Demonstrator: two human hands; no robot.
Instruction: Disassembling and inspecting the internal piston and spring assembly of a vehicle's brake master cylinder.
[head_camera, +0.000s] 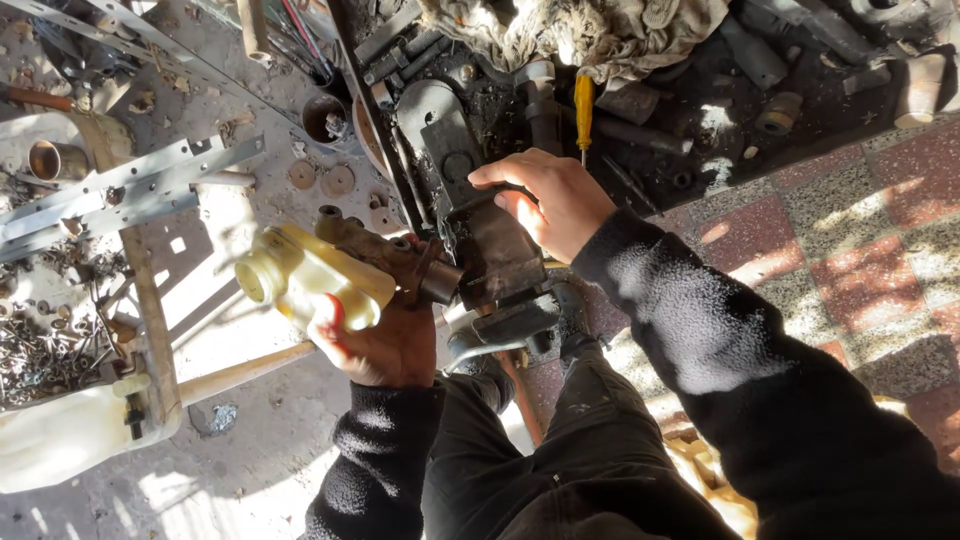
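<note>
Left hand fingers wrap the yellowish tank on the metal cylinder; right hand fingers curl over the vise. I'd keep the cylinder level before clamping.

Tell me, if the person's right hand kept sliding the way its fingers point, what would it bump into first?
The right hand grips a dark vise-like metal block, fingers pointing left. Going on that way, it would probably first meet the brownish metal cylinder part with the yellowish plastic reservoir held by the left hand, though depth is unclear.
</note>
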